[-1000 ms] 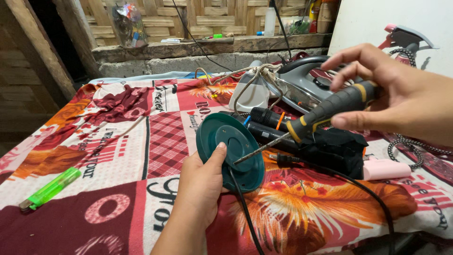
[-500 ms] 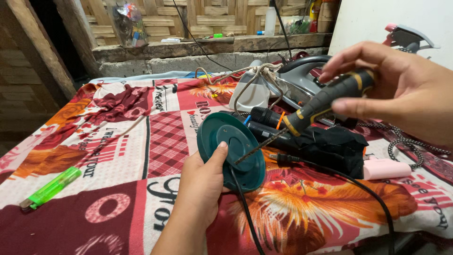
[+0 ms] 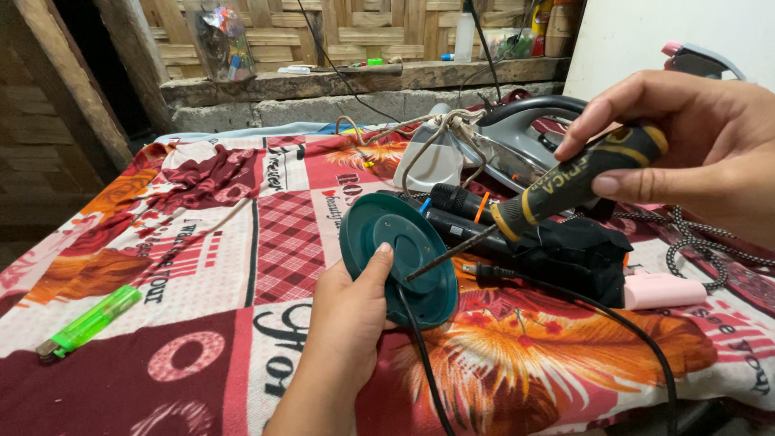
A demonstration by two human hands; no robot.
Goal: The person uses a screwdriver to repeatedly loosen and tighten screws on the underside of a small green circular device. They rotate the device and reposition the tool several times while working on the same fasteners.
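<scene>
Here, my left hand (image 3: 347, 319) gripped teal round base (image 3: 398, 257) from behind, thumb pressed on face, tilting it toward me so centre showed. My right hand (image 3: 694, 153) closed around screwdriver (image 3: 549, 194) handle, fingers pinched near top for turning; tip met base near middle. Black cord (image 3: 420, 363) trailed down from base past left wrist. Beyond right fingers: clothes iron (image 3: 517, 141), black bundle (image 3: 565, 250). Far left of left hand: green lighter (image 3: 89, 321) on patterned cloth (image 3: 242, 242).

Bare left hand (image 3: 343, 323) rising from the bottom centre of the frame, forearm uncovered, no sleeve, bare right hand (image 3: 694, 149) at the upper right, short plain nails, no rings, watch or glove showing
</scene>
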